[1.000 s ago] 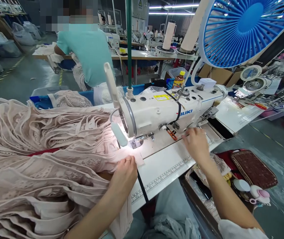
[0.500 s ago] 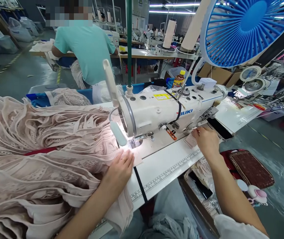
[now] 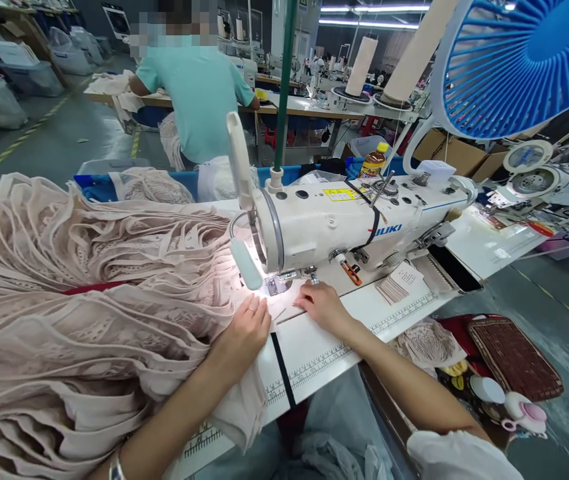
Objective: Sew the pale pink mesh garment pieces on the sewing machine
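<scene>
A white sewing machine [image 3: 309,227] stands across the table, its lamp lighting the needle area. My left hand [image 3: 247,330] is closed on the edge of the pale pink lace fabric [image 3: 154,340], just in front of the presser foot [image 3: 279,283]. My right hand [image 3: 325,308] is at the right of the needle area, thumb and fingertips pinched together; whatever lies between them is too small to make out. A stack of small printed labels [image 3: 393,287] rests on the table farther right, apart from both hands.
A large heap of pink fabric pieces covers the table's left side. A ruler strip [image 3: 334,353] runs along the front edge. A blue fan [image 3: 524,67] hangs at upper right, and a drink bottle [image 3: 373,161] stands behind the machine. A co-worker in a teal shirt [image 3: 197,100] sits beyond.
My right hand has moved left from the label stack to the needle area. The left hand's fingers have curled more at the fabric edge. The view has shifted slightly.
</scene>
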A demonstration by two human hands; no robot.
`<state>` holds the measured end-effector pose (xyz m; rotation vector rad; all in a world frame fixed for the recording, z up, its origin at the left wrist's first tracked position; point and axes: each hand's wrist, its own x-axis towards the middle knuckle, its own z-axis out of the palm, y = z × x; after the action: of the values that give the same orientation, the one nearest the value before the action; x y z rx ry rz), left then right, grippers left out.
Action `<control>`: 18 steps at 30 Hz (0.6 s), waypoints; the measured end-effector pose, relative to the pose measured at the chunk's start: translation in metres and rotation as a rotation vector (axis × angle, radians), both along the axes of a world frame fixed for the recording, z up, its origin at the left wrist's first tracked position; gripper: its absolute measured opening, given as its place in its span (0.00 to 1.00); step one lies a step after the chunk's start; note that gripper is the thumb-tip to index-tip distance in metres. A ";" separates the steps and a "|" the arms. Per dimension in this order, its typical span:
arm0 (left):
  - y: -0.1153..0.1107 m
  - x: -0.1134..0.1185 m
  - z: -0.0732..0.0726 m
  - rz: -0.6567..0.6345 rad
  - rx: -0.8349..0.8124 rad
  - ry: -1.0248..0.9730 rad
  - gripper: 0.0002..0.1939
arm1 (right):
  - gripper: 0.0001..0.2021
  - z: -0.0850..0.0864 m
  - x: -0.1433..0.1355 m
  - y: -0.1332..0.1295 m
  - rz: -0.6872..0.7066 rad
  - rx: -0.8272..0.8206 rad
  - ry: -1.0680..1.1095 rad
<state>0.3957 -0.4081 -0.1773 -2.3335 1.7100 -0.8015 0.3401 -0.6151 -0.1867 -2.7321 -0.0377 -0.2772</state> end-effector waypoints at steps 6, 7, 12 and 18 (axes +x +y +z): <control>-0.017 -0.021 -0.012 -0.035 -0.049 -0.094 0.16 | 0.04 0.003 -0.003 -0.001 0.052 -0.128 0.032; -0.018 -0.025 -0.013 -0.018 -0.037 -0.094 0.16 | 0.03 0.004 -0.004 0.002 0.070 -0.203 0.044; -0.016 -0.023 -0.012 0.110 0.051 -0.022 0.22 | 0.06 0.009 0.004 0.011 0.059 -0.321 0.102; -0.012 -0.001 -0.018 0.068 -0.045 0.133 0.21 | 0.06 0.002 0.019 0.018 -0.063 -0.088 0.100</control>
<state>0.3943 -0.4197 -0.1949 -2.5121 1.6678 -0.6951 0.3595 -0.5966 -0.1852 -2.8343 0.0661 -0.1593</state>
